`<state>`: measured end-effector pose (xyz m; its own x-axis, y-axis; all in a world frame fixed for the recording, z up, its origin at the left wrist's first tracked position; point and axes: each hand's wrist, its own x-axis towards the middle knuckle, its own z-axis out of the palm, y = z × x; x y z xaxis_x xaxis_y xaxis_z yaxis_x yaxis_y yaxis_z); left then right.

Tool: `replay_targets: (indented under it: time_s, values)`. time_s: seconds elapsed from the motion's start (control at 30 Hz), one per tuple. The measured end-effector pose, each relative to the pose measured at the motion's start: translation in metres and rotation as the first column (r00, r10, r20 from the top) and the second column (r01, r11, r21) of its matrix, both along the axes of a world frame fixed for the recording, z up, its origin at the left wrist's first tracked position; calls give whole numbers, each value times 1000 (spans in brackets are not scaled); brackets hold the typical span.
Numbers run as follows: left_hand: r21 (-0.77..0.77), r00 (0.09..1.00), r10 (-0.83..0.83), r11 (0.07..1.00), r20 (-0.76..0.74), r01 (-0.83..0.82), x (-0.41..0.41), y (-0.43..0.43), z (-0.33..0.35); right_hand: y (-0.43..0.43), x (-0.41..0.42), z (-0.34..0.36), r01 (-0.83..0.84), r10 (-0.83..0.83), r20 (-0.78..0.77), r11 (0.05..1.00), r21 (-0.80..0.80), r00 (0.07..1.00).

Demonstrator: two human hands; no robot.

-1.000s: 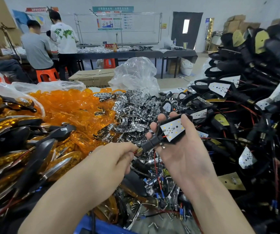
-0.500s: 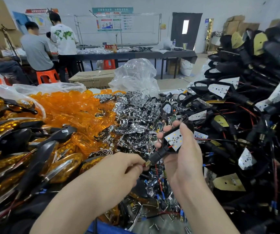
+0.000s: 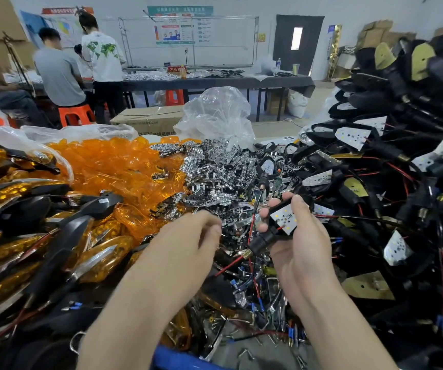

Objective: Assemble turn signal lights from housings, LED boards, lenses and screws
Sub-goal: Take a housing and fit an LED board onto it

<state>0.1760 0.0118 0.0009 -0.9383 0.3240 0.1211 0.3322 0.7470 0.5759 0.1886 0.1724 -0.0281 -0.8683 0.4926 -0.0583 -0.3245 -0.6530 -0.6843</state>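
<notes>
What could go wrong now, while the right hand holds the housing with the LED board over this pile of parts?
1. The red wire runs from the housing into the tangled parts below; it may snag when the housing is lifted.
2. No lens covers the LED board yet, so it may slip out if the right hand tilts.

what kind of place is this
Probably a light-assembly workshop: heaps of amber lenses, chrome reflectors and wired black housings, one housing held in the right hand, and other workers at a long table behind.
</notes>
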Motion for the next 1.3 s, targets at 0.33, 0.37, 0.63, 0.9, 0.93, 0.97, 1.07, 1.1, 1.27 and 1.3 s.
replay_targets:
  time_s: [0.33, 0.37, 0.63, 0.9, 0.93, 0.97, 1.07, 1.1, 1.27, 1.3]
  values:
    - [-295, 995, -77, 954, -69, 54, -22, 32, -52, 7, 0, -6, 51, -50, 66, 999, -17, 997]
    - [-282, 995, -67, 958, -74, 44, -22, 32, -53, 8, 0, -7, 51, -48, 69, 998, -33, 996]
    - [-69, 953, 86, 991, -290, -111, -23, 27, -42, 13, 0, -6, 22, -18, 69, 998, -56, 997]
    - [345, 957, 160, 936, -244, -69, -4, 17, 9, 18, 3, 5, 12, -9, 40, 997, -72, 999]
    - [409, 964, 143, 912, -223, -40, 0, 17, 16, 18, 3, 5, 8, -6, 37, 997, -71, 999]
    - [457, 974, 119, 889, -190, -20, 4, 18, 20, 17, 4, 5, 5, -2, 35, 998, -67, 999]
    - [500, 997, 54, 866, -62, -16, 8, 17, 21, 13, 4, 7, -8, 8, 18, 999, -50, 1000]
    - [533, 999, 40, 845, 3, -35, 7, 19, 21, 13, 4, 7, -10, 11, 9, 999, -47, 1000]
    - [879, 868, -226, 302, 441, -368, -2, 33, 22, 12, 5, 13, -24, 21, -52, 998, -51, 998]
    - [898, 827, -351, 210, 439, -387, -2, 32, 24, 12, 5, 14, -28, 25, -61, 998, -48, 998]
